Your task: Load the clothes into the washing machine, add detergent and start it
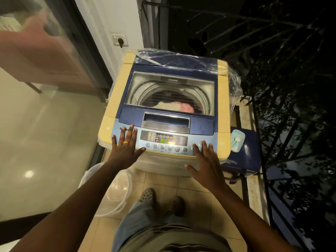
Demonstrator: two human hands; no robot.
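Observation:
A top-loading washing machine, cream and blue, stands in front of me with its glass lid closed. Through the lid I see clothes, white and pink, lying in the drum. The control panel is lit and shows green digits. My left hand lies flat with fingers spread on the panel's left end, a ring on one finger. My right hand rests open on the panel's right end, fingertips by the buttons there. Neither hand holds anything.
A clear plastic tub sits on the tiled floor at my lower left. A dark blue box stands right of the machine. A balcony railing runs along the right. A glass sliding door and a wall socket are at the left.

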